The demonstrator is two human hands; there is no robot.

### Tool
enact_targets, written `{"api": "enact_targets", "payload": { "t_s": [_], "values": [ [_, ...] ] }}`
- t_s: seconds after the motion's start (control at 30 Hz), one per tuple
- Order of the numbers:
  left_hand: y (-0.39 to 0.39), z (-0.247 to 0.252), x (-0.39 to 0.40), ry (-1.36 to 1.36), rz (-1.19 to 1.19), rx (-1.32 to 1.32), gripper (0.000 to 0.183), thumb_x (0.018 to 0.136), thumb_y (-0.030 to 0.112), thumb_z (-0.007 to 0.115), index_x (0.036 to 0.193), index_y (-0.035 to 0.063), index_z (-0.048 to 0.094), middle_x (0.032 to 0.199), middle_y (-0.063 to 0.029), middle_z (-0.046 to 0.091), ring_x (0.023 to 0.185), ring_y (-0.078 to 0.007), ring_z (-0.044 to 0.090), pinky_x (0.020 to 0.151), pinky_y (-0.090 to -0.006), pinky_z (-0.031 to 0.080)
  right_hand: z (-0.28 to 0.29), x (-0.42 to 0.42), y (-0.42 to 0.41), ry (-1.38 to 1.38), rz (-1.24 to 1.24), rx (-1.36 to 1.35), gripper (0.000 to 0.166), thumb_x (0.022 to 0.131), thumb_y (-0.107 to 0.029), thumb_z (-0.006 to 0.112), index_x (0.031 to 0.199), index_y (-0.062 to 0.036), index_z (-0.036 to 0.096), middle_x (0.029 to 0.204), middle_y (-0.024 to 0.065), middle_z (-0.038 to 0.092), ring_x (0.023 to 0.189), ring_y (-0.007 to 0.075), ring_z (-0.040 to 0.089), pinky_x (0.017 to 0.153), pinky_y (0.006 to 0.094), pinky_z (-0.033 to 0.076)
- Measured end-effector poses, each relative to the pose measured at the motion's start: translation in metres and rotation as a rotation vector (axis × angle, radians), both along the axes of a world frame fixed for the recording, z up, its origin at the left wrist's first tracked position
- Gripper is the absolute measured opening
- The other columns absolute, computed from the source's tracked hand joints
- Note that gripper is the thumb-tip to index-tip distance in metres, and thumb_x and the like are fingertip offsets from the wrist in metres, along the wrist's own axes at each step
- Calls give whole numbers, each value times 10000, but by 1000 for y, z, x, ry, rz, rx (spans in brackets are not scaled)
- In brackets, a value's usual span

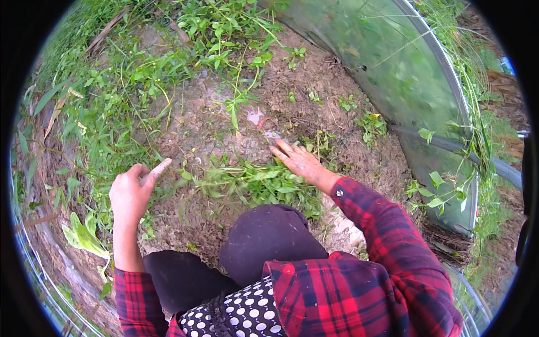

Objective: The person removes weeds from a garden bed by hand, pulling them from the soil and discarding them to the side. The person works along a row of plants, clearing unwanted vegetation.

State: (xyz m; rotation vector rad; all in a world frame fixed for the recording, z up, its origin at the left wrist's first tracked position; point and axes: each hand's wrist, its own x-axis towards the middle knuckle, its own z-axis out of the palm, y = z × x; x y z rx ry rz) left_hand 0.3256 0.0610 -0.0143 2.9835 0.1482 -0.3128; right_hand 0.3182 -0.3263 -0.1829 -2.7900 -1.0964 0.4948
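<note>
My right hand [299, 162] lies with its fingers spread at the upper right end of a heap of cut or pulled green weeds [269, 185], just before my knees. Its fingertips touch muddy soil beside a small wet patch [273, 135]. My left hand [141, 185] is bent, with thumb and fingers near each other and muddy fingertips, over the edge of the growing weeds at the left. Whether something small is between those fingers cannot be seen. The heap's left end is blurred.
Dense green weeds [126, 76] grow at the upper left. Bare brown soil [311, 84] bears small seedlings. A translucent plastic sheet [404, 71] curves along the right, with a grey pipe [450, 145] against it. A broad-leaved plant [86, 238] stands at the lower left.
</note>
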Motion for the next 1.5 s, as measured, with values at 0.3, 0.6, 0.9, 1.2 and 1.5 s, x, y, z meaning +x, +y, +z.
{"api": "enact_targets", "payload": {
  "t_s": [0.3,0.6,0.9,1.2,1.5],
  "values": [
    [2,-4,-5,-26,28,-15,221,725,296,625,798,87,625,668,-121,615,661,-298,607,619,-404,479,-79,-2,-17,1329,-1206,1200,205,829,-159,555,1015,-83,595,915,-19,607,818,134,549,732,299,442],
    [20,-9,-20,-53,42,-27,229,719,303,643,775,83,611,639,-116,605,638,-290,608,592,-402,485,-12,7,22,533,-288,448,222,731,-124,592,946,-71,610,815,43,637,662,192,596,626,339,477],
    [11,-4,-9,-43,66,-35,242,734,334,631,735,93,609,626,-113,597,644,-288,605,586,-404,479,26,132,94,702,-562,901,277,869,-286,459,963,-43,552,857,51,586,778,212,582,666,340,482],
    [19,-9,-14,-98,34,-3,257,730,341,622,681,93,582,590,-112,584,605,-288,605,558,-405,485,-31,96,168,107,-311,44,322,739,-75,495,1059,-60,519,944,211,574,866,356,586,721,424,486],
    [-3,-18,-7,-195,-17,-113,353,751,409,597,631,76,588,561,-122,581,560,-298,601,520,-406,485,-77,131,89,450,-584,892,258,840,-66,387,1044,-54,544,935,130,574,878,272,532,753,439,478]
  ]
}}
